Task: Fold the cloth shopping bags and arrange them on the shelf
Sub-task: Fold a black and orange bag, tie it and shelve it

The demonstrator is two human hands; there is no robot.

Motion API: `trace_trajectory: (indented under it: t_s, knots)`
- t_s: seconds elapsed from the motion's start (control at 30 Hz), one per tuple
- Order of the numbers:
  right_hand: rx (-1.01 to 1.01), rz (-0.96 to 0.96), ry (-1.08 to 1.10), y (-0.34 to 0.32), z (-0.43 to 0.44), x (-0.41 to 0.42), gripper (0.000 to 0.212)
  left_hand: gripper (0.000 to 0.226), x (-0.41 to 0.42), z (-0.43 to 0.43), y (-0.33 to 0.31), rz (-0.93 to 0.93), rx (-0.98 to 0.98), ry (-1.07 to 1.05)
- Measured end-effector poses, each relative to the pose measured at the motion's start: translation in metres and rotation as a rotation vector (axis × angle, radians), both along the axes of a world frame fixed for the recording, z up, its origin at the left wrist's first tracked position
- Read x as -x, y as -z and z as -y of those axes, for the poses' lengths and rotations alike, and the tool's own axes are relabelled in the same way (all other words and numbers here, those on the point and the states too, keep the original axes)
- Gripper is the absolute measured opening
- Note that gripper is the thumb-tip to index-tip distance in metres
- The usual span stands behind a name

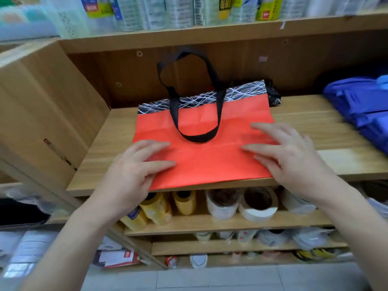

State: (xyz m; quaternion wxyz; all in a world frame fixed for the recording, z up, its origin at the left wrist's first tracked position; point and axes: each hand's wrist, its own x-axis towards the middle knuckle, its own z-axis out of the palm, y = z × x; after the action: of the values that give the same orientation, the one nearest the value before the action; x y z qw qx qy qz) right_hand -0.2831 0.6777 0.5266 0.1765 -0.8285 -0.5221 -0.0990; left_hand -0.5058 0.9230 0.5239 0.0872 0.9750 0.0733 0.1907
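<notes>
Red cloth shopping bag with a black line-patterned top band (201, 162) lies flat on the wooden shelf (315, 127) under my fingers. My left hand (134, 171) and right hand (287, 156) rest on it, fingers spread.

Head-worn wide-angle view, forward and down; close over the shelf (315, 131)
</notes>
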Motion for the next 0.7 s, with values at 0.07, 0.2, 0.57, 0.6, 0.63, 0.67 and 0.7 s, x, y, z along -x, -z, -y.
trace_trajectory:
  t_s: [0.07, 0.2, 0.57, 0.6, 0.63, 0.67, 0.7]
  knots:
    - [0.19, -0.06, -0.027, -0.007, -0.001, 0.001, 0.042, 0.053, 0.002, -0.004, -0.002, -0.219, 0.108, 0.038]
    - [0.419, -0.105, -0.05, -0.02, 0.005, -0.004, 0.08, 0.086, 0.008, -0.006, 0.001, -0.389, 0.024, 0.043]
    - [0.674, -0.295, -0.323, -0.075, -0.035, -0.005, 0.078, 0.062, 0.025, -0.004, -0.039, -0.426, 0.293, 0.067]
    - [0.648, -0.312, -0.369, -0.076, -0.047, -0.005, 0.071, 0.063, 0.025, -0.003, -0.041, -0.442, 0.281, 0.074]
    - [0.585, -0.344, -0.396, -0.076, -0.058, -0.005, 0.068, 0.063, 0.025, -0.002, -0.044, -0.463, 0.286, 0.079]
    - [0.492, -0.399, -0.391, -0.078, -0.066, -0.006, 0.071, 0.061, 0.026, -0.002, -0.048, -0.491, 0.307, 0.082]
    - [0.383, -0.467, -0.371, -0.081, -0.073, -0.007, 0.075, 0.056, 0.027, -0.002, -0.052, -0.516, 0.337, 0.084]
